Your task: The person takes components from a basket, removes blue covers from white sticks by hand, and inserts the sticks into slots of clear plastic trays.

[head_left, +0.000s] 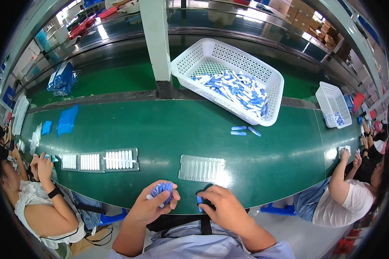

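Observation:
My left hand [146, 206] is closed around a bunch of small blue-and-white plastic sticks [162, 188], held just above the table's near edge. Between the thumb and fingers of my right hand [225, 208] a single blue stick [199, 203] stands nearly upright. Beyond my hands, a clear plastic tray [195, 168] with parallel slots lies on the green table [160, 138]; I see no sticks in its slots. Further left, several similar trays [100, 169] sit side by side, their slots filled with white pieces.
A white perforated basket [229, 105] heaped with sticks stands beyond the tray, with three loose blue sticks [245, 130] before it. A grey post [156, 43] rises at the far edge. Blue packets [67, 120] lie left. Seated people [43, 203] work on both sides; a smaller basket [328, 108] is right.

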### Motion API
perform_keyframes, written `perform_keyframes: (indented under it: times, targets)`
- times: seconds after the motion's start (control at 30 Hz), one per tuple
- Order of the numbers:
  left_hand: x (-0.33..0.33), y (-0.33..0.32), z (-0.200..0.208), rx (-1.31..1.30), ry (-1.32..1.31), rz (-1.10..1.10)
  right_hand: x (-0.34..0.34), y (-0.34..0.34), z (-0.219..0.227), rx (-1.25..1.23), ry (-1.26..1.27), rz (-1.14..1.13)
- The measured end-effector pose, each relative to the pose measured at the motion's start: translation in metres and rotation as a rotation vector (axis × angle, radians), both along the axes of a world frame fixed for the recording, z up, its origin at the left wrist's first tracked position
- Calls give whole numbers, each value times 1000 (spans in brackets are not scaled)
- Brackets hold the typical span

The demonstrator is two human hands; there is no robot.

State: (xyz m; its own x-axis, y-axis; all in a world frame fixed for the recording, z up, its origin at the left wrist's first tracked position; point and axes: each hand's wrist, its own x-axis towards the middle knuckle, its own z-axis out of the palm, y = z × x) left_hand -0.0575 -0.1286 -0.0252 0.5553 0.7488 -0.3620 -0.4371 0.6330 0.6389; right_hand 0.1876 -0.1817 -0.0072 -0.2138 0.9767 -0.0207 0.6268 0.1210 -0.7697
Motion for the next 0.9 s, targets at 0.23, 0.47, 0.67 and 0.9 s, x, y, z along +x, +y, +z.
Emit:
perform_keyframes:
  times: [0.23, 0.47, 0.67, 0.9]
  targets:
    - [4, -2, -1, -15, -41, -14, 2, 1, 14, 68, -51, 27]
    - [-4, -2, 1, -11, 30, 19, 15, 32, 29, -179, 244, 140]
    - [-2, 4, -5, -27, -38, -4, 21, 106, 31, -268, 285, 197]
    - [2, 6, 2, -83, -93, 11, -2, 123, 12, 137, -73, 137]
